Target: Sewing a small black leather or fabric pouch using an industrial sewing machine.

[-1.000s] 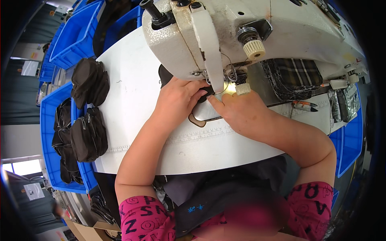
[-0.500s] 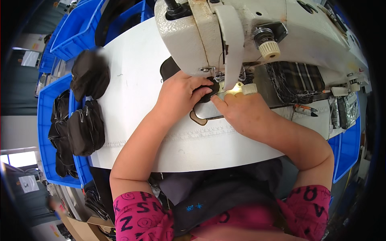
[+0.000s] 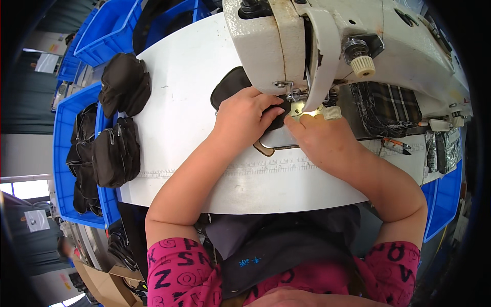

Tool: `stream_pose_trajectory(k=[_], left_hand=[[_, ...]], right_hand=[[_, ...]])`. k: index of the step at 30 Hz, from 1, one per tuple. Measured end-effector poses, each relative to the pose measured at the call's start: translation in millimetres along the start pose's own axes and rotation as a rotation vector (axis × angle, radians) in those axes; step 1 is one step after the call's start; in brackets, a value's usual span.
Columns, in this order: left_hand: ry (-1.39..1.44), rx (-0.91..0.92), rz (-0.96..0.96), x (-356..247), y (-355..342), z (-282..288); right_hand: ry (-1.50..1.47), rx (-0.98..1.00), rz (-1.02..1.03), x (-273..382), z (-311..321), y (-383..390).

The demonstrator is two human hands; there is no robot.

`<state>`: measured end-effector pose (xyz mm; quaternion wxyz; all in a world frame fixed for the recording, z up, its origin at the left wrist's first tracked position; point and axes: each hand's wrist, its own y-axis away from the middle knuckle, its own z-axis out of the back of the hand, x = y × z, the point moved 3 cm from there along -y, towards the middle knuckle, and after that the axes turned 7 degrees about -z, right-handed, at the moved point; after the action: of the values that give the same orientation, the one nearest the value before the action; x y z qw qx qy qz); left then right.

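Observation:
A black fabric piece (image 3: 231,84) lies on the white table, running under the head of a white sewing machine (image 3: 266,48). My left hand (image 3: 244,116) is closed on it, thumb and fingers pinching the cloth just left of the needle area. My right hand (image 3: 327,142) has bent fingers, the tip of one at the fabric's right edge by the lit metal needle plate (image 3: 297,108). The fabric under my fingers is partly hidden, and the machine head covers its far side.
Black pouches (image 3: 116,156) are heaped at the left, over a blue bin (image 3: 62,169). Plaid fabric pieces (image 3: 391,105) with frayed edges lie right of the needle. Pens (image 3: 396,147) and small plastic packets (image 3: 444,151) sit by the right edge. A ruler strip (image 3: 266,165) crosses the table front.
The whole view has shifted, so the machine and table sit further right. The black fabric has turned slightly under my left hand, with more of it showing beyond the hand. Both hands stay at the needle.

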<state>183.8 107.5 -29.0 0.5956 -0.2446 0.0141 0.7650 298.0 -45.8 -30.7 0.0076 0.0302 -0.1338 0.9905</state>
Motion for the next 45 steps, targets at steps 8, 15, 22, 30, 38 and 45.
stream_pose_trajectory(k=[8, 15, 22, 30, 38, 45], left_hand=[[0.155, -0.001, -0.111, -14, 9, 24], [0.106, -0.009, -0.14, -10, 14, 18], [-0.044, 0.039, -0.19, -28, 17, 11], [-0.154, 0.089, -0.293, -31, 17, 11], [-0.047, 0.096, -0.255, -31, 13, 18], [0.003, -0.042, -0.288, -19, 7, 13]], right_hand=[[-0.041, -0.057, -0.012, -5, 2, 0], [-0.064, -0.054, 0.003, 2, 1, 2], [-0.064, 0.0, 0.049, 2, -2, 7], [-0.038, 0.071, 0.051, 4, 1, 6], [-0.052, -0.003, 0.063, 7, 5, 5], [0.109, -0.039, 0.135, 15, 7, 9]])
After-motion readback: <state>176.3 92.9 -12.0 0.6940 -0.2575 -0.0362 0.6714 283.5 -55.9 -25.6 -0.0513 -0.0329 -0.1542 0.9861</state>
